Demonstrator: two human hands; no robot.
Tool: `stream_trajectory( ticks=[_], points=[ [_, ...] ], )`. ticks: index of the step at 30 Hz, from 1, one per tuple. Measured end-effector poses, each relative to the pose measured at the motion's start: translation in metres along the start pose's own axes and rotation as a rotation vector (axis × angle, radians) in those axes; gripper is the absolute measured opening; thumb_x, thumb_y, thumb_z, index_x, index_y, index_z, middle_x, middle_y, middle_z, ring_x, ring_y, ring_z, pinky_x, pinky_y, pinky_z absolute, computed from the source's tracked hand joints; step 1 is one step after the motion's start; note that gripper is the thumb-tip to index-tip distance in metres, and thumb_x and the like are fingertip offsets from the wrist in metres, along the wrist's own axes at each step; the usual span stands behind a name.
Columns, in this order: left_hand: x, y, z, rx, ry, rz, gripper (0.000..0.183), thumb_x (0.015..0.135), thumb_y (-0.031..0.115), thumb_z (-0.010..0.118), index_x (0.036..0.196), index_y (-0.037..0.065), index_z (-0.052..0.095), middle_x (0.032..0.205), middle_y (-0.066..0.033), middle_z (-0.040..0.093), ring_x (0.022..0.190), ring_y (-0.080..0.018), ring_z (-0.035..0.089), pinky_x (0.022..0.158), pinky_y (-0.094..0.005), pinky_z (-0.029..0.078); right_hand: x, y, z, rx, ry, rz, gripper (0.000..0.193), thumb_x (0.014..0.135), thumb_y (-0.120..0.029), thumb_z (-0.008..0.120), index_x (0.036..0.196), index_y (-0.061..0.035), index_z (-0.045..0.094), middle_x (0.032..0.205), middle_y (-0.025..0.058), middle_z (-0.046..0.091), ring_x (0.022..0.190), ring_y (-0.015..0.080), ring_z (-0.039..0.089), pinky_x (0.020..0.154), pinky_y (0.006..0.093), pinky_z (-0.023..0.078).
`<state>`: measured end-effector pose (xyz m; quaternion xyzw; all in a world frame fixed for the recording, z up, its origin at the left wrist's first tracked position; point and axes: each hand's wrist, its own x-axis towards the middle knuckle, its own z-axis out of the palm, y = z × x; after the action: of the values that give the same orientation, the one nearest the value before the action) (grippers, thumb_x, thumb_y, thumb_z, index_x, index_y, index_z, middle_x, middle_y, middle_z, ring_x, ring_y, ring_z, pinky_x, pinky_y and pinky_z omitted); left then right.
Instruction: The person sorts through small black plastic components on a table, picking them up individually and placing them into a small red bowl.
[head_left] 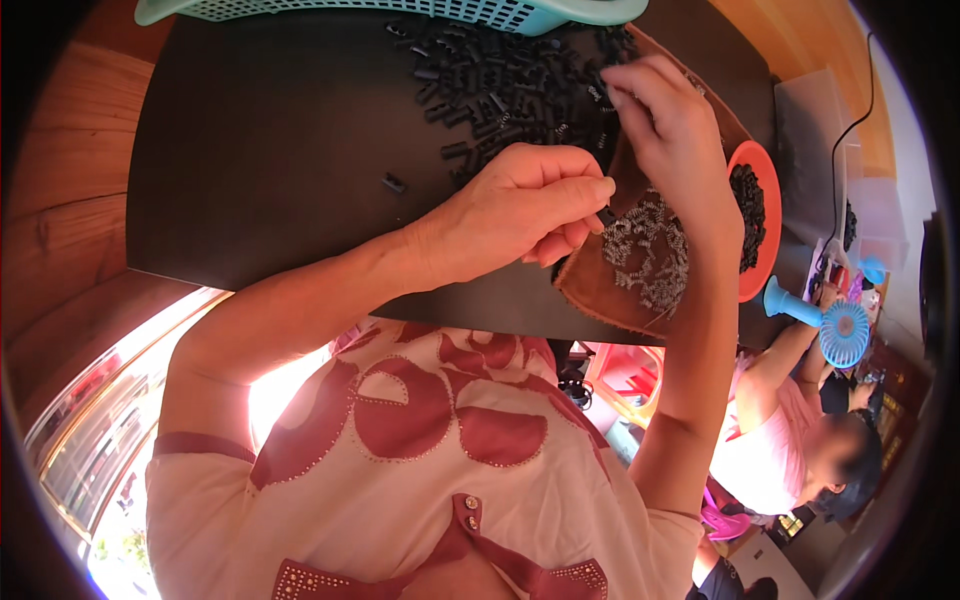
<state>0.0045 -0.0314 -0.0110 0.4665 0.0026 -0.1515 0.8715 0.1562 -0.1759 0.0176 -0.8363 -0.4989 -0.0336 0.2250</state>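
Observation:
My left hand [535,205] is closed, thumb pressed to the fingers, with a small black plastic piece [606,215] showing at the fingertips. Farther off and to the right, my right hand [672,130] is pinched at the edge of a pile of small black plastic pieces [500,90]. What its fingertips hold is too small to make out; a tiny pale coil shows just beside them. Below my right hand, a heap of small metal springs [650,255] lies on a brown cloth or leather sheet [590,285], partly hidden by my right forearm.
A turquoise plastic basket [400,12] stands at the far edge of the dark table [270,150]. To the right is an orange-red bowl [768,215] holding black pieces, near clear plastic bins [810,120]. A blue fan [843,332] and another person [765,430] are beyond the right side.

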Motion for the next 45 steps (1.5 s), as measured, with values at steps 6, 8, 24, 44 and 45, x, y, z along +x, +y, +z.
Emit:
stream_trajectory(
  ticks=[6,8,24,44,45],
  points=[
    [0.0,0.003,-0.002,-0.003,0.026,0.001,0.023,0.101,0.025,0.052,0.096,0.004,0.06,0.072,-0.0002,0.058,0.057,-0.0061,0.05,0.048,-0.0211,0.037,0.025,-0.003,0.013,-0.253,-0.098,0.003,0.014,0.085,-0.011,0.065,0.095,-0.0023,0.061,0.088,0.0094,0.059,0.083,0.0301,0.062,0.071,0.0388,0.049],
    [-0.001,0.003,0.0,-0.009,0.036,-0.017,0.023,0.101,0.024,0.052,0.096,0.004,0.06,0.071,-0.0002,0.058,0.056,-0.0062,0.05,0.048,-0.021,0.037,0.024,-0.002,0.013,-0.291,-0.151,0.031,0.014,0.084,-0.013,0.066,0.092,-0.0026,0.06,0.088,0.0092,0.058,0.083,0.0304,0.062,0.07,0.0399,0.048],
    [0.002,0.002,-0.007,-0.253,0.084,0.109,0.025,0.101,0.024,0.047,0.088,0.005,0.055,0.075,-0.0041,0.055,0.057,-0.0116,0.046,0.05,-0.0254,0.034,-0.041,-0.054,-0.016,0.786,0.022,0.317,0.02,0.089,0.004,0.064,0.107,-0.0033,0.065,0.078,-0.0043,0.055,0.069,0.0011,0.047,0.058,0.0175,0.039],
    [0.001,-0.001,-0.004,-0.258,0.088,0.135,0.025,0.102,0.027,0.05,0.091,0.006,0.058,0.074,-0.0014,0.054,0.057,-0.0096,0.045,0.049,-0.0247,0.033,-0.055,-0.083,-0.012,1.163,0.352,0.495,0.004,0.089,0.0,0.065,0.091,0.0013,0.062,0.08,0.0091,0.069,0.053,0.0052,0.054,0.044,0.0181,0.042],
    [0.001,-0.001,-0.004,-0.255,0.097,0.146,0.025,0.103,0.027,0.05,0.093,0.006,0.059,0.075,-0.0014,0.055,0.058,-0.0091,0.046,0.049,-0.0246,0.033,-0.055,-0.085,-0.009,1.149,0.362,0.476,0.004,0.089,0.0,0.065,0.091,0.001,0.062,0.079,0.0092,0.069,0.053,0.0052,0.054,0.044,0.0182,0.042]
  ],
)
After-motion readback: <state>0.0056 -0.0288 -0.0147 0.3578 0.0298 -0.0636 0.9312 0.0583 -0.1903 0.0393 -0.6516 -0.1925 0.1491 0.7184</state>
